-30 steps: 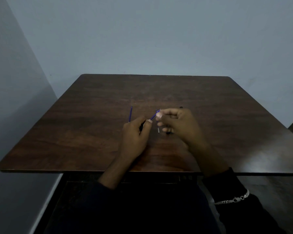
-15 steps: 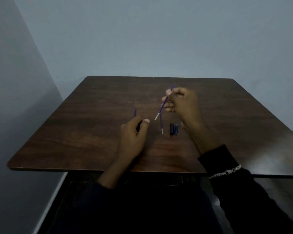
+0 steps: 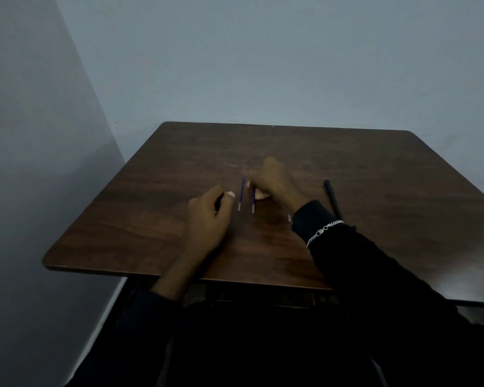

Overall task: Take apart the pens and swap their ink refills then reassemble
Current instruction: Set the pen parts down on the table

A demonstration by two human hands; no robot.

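Observation:
Two thin blue ink refills lie side by side on the brown table [image 3: 157, 219]. The left refill [image 3: 241, 194] lies free. My right hand [image 3: 273, 181] rests low on the table, its fingertips pinching the upper end of the right refill [image 3: 253, 205]. My left hand [image 3: 207, 219] is closed around a dark pen barrel [image 3: 219, 203], just left of the free refill. A small pale-tipped piece [image 3: 289, 218] peeks out by my right sleeve. A whole black pen [image 3: 331, 198] lies to the right of my right forearm.
The table stands in a corner, with a wall behind it and another on its left. My right wrist wears a silver bracelet [image 3: 323, 229] over a black sleeve. Bare wood stretches across the far half and the right side of the table.
My right hand has come down from its raised position and brought its refill onto the table beside the other one. My left hand has stayed put. The black pen has come into view.

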